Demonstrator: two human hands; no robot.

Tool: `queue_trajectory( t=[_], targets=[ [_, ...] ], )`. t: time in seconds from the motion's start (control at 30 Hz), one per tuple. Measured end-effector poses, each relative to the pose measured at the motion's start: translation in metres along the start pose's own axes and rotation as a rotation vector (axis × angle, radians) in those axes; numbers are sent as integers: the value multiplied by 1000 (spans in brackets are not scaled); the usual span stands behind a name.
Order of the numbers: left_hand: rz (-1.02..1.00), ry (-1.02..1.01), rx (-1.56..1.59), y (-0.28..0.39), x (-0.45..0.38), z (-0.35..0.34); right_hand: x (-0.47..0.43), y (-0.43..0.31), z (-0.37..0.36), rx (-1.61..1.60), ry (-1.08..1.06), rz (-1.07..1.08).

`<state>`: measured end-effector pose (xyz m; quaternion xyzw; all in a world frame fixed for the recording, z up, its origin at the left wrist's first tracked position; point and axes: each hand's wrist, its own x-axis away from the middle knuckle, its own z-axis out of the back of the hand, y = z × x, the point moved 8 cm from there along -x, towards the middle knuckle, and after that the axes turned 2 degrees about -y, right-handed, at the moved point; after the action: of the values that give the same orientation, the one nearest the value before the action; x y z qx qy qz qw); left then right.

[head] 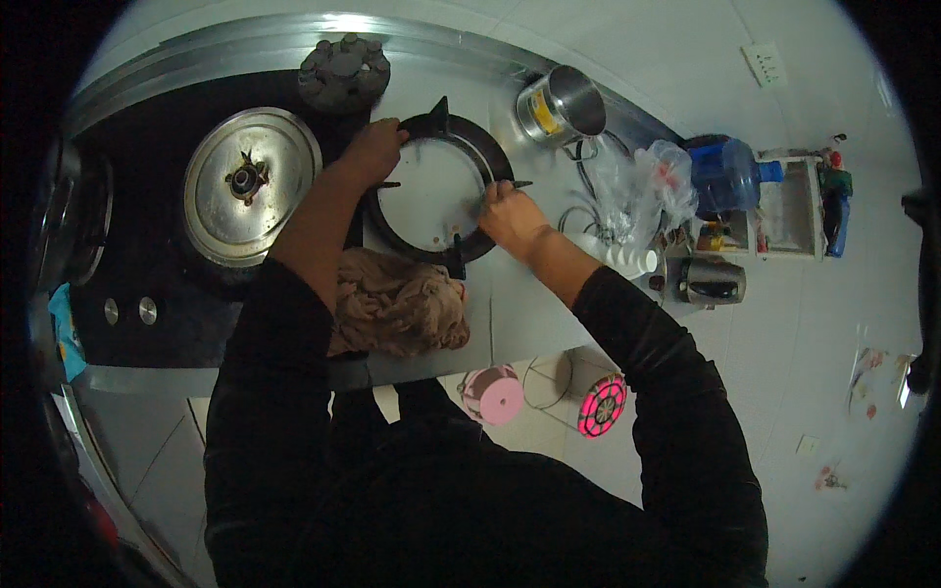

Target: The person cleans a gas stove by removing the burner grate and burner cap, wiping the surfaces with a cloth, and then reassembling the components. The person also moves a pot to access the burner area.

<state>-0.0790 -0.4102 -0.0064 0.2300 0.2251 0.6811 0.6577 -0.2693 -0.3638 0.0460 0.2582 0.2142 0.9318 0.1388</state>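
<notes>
Both hands hold a round black pan support (494, 141) with prongs, over the pale countertop (529, 309). My left hand (377, 152) grips its upper left rim, and my right hand (512, 219) pinches the right side beside a prong. Whether the ring rests on the counter or is slightly lifted, I cannot tell. A crumpled brown cloth (397, 305) lies just below the ring, close to my left forearm. Left of my left arm is a black gas hob (147, 213) with a round metal drip plate (213, 198) around a burner (247, 178).
A dark, knobbed burner part (345, 72) sits at the hob's back. Further right are a steel pot (562, 106), clear plastic bags (639, 187), a blue water jug (724, 176) and a kettle (711, 281). Pink stools (494, 395) stand below the counter's front edge.
</notes>
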Motion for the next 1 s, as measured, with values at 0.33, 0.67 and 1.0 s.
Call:
queue_trajectory(
  t=[0.33,0.67,1.0],
  targets=[
    [169,4,162,1,6,8,11,-17,-4,-1126,-136,-225],
    [51,8,66,6,4,7,10,2,5,-586,-53,-50],
    [48,34,56,5,3,5,6,3,7,-103,-85,-113]
  ],
)
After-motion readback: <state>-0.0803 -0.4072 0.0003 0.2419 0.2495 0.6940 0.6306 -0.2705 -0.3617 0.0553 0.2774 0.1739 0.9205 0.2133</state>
